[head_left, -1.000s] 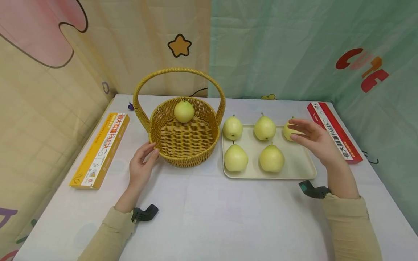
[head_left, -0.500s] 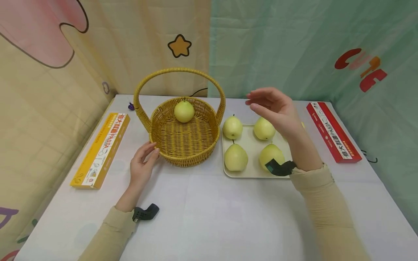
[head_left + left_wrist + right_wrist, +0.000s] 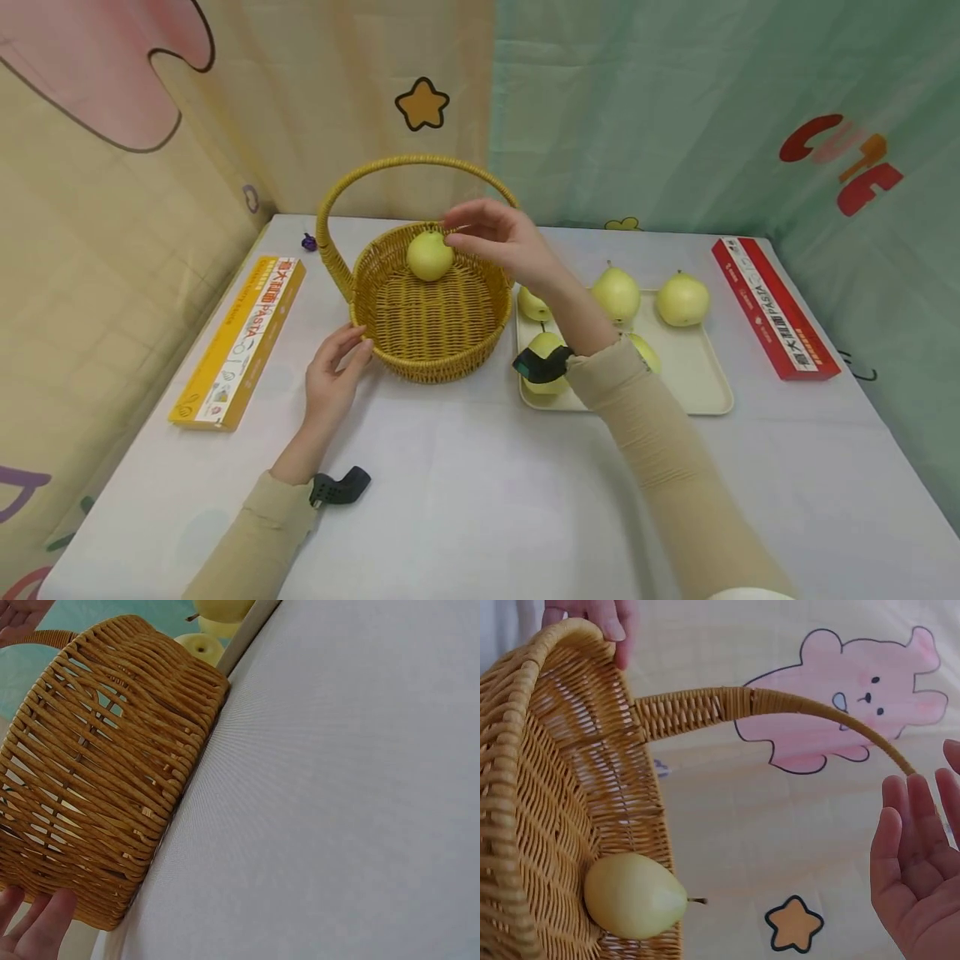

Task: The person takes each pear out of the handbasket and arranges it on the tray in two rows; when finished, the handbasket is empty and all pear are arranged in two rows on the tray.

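A yellow wicker basket (image 3: 427, 325) with a tall arched handle stands left of centre in the head view. One pale green pear (image 3: 430, 257) lies inside it, against the far wall. My left hand (image 3: 330, 375) touches the outside of the basket near the rim with its fingertips and thumb. Above the basket's right side hovers my right hand (image 3: 510, 242), fingers loosely curved and holding nothing; its bare palm shows in the right wrist view. To the right, several pears (image 3: 682, 298) sit on a cream tray (image 3: 693, 375), some partly hidden behind the right forearm.
A yellow pasta box (image 3: 238, 342) lies at the left of the white-covered table (image 3: 450, 492). At the right lies a red pasta box (image 3: 776, 308). A small purple object (image 3: 309, 242) is near the back left. Printed curtains (image 3: 637, 108) close off the back and sides.
My right hand has swept left, from the pear at the tray's far right to above the basket, carrying nothing. The left hand has stayed at the basket. The head view has shifted slightly.
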Motion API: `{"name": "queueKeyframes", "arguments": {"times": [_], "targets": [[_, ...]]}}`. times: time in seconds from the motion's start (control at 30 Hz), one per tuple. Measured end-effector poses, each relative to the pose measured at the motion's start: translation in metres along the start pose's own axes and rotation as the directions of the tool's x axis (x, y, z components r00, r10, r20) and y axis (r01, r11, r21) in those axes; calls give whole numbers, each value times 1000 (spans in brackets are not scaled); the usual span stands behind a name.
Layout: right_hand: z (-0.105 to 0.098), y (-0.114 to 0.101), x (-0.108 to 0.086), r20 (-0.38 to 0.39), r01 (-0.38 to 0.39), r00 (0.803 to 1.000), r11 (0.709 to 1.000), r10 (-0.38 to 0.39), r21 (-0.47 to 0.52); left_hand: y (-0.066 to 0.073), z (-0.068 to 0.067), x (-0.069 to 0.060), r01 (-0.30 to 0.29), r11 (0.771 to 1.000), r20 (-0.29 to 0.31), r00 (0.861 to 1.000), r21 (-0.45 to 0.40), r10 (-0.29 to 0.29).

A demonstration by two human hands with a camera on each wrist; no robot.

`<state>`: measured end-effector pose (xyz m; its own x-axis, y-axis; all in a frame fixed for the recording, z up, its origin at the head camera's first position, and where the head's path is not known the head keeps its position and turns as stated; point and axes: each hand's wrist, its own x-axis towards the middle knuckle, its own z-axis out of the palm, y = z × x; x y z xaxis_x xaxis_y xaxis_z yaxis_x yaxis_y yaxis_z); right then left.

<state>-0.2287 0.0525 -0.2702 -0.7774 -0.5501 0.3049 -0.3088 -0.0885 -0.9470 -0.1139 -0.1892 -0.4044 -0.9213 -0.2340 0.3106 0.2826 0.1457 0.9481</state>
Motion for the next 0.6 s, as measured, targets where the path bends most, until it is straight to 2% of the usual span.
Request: {"name": "queueKeyframes", "arguments": {"times": [0.2, 0.43, 0.6], "targets": [[15, 22, 27, -9, -78, 997, 996, 78, -33, 0, 1, 1, 1, 1000, 7, 1000, -4, -1], [22, 45, 50, -72, -187, 981, 978, 180, -95, 2, 0, 0, 11, 1000, 10, 1000, 7, -11], [25, 59, 63, -130, -216, 971, 969, 200, -119, 1, -1, 0, 10, 1000, 13, 1000, -3, -10]]}}
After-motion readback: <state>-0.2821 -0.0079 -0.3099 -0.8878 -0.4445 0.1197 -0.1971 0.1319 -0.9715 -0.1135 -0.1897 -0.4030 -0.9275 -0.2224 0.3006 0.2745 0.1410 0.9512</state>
